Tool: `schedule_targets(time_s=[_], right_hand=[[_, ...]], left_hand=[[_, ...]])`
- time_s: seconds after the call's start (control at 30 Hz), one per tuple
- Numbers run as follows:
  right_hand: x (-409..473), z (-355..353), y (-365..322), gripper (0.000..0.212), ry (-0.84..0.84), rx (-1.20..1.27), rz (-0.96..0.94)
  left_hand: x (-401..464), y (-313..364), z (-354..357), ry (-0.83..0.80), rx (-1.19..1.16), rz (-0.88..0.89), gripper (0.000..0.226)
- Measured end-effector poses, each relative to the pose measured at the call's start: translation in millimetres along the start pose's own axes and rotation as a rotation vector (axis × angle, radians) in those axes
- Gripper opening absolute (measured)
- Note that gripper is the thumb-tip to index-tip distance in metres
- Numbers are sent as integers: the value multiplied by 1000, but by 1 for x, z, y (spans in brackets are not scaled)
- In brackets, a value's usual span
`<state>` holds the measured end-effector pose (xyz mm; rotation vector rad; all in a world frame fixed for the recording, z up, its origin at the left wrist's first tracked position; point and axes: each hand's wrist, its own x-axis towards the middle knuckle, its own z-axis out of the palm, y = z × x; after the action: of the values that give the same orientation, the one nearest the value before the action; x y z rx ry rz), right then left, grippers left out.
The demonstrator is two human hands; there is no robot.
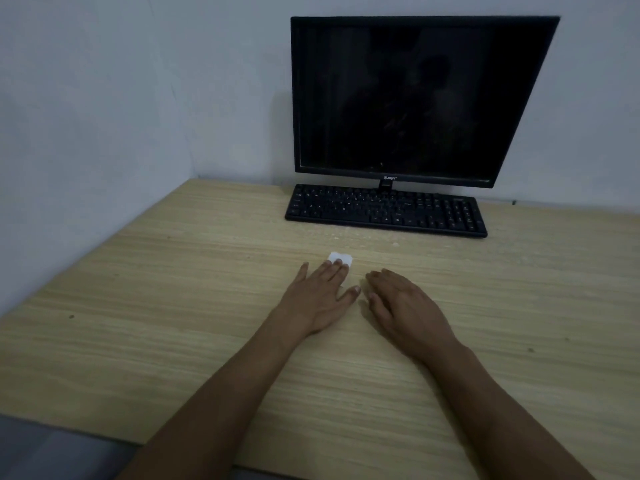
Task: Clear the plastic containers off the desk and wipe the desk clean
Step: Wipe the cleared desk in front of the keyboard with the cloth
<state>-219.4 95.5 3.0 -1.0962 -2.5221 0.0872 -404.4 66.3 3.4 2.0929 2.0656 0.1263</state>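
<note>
Wiping stage of a desk-cleaning task, seen from the head camera. The left hand (320, 294) lies flat on the pale wood-grain laminate desk (156, 306), its fingers straight and close together, the little finger slightly apart, pressing a small folded white tissue (340, 259) against the surface; only the far edge of the tissue shows beyond the fingertips. The right hand (403, 306) rests palm-down just beside it, fingers relaxed and loosely together, holding nothing. No plastic containers are in view on the desk, so the clearing part appears done. A scatter of pale droplets or crumbs (346, 235) lies between the tissue and the black full-size keyboard (386, 209), which sits in front of a black flat-panel monitor (415, 98) with a dark screen.

Risks from this position: the tissue is small and held only by pressure from flat fingers, so a fast stroke could let it slip out or bunch up, leaving the fingers dragging on bare wood. A forward stroke could push the residue under the keyboard's front edge instead of gathering it. If the specks are liquid, a tissue this size may saturate and smear. Small dark marks elsewhere on the desk could be missed in the dim light.
</note>
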Motion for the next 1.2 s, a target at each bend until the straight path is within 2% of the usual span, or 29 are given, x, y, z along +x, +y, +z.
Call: schedule_targets(time_s=[0.13, 0.23, 0.5, 0.63, 0.8, 0.97, 1.07, 1.2], right_hand=[[0, -1, -3, 55, 2, 89, 53], [0, -4, -4, 49, -8, 126, 42], [-4, -5, 1, 46, 33, 30, 49], [-3, -6, 17, 43, 128, 109, 195], [-2, -1, 25, 36, 205, 280, 266], [-3, -4, 26, 49, 277, 359, 274], [-5, -5, 26, 46, 250, 379, 250], [-4, -6, 27, 45, 237, 389, 251]], left_hand=[[-10, 11, 6, -2, -6, 124, 62], [-20, 19, 14, 36, 25, 215, 61], [-22, 19, 14, 39, 49, 181, 60], [-17, 28, 14, 10, 44, 150, 63], [-17, 60, 22, 38, 20, 314, 60], [10, 66, 21, 5, 85, 197, 61], [34, 71, 12, -23, 121, 82, 60], [31, 74, 10, -39, 122, 87, 61]])
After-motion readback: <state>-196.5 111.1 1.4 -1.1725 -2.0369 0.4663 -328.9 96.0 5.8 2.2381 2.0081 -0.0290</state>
